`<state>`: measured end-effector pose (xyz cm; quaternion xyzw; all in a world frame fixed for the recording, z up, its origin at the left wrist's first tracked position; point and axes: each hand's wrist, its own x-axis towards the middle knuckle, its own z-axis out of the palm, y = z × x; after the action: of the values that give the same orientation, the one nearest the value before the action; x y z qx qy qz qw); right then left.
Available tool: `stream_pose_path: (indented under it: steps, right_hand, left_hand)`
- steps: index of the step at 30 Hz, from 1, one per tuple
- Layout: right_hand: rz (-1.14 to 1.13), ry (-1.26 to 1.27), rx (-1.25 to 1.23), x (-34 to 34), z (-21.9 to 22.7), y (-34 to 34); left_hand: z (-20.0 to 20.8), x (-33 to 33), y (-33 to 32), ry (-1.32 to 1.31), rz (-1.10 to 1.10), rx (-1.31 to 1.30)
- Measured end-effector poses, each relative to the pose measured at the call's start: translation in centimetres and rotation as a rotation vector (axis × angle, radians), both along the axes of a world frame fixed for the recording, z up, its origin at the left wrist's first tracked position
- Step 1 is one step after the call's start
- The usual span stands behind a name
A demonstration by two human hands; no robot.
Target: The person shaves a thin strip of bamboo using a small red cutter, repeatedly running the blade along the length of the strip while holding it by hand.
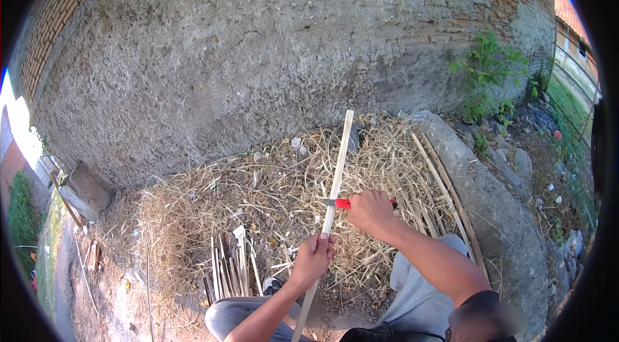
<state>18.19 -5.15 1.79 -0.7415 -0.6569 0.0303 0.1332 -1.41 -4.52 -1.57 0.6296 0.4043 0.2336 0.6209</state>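
A long pale strip (341,158), bamboo or wood, slants upright in front of me, its top end near the foot of the wall. My left hand (312,259) is closed around its lower part, and the tail end runs down between my knees. In my right hand (371,213) is a red utility knife (342,203). Its blade lies across the strip, touching or just in front of it, above my left hand. Thin shavings (380,161) are heaped under and around the strip.
A rough grey wall (258,58) rises just beyond the shavings. Several split strips (232,268) stand bundled by my left knee. Two long slats (450,197) lie at the right, beside a concrete edge (493,213). A green plant (487,65) grows against the wall.
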Motion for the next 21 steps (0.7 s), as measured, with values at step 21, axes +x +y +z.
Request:
stream_pose_path:
  steps: [21]
  right_hand:
    - [-0.155,0.038,-0.028,1.3,-5.5,6.7]
  left_hand:
    - [-0.5,-1.0,-1.4,0.200,0.001,0.111]
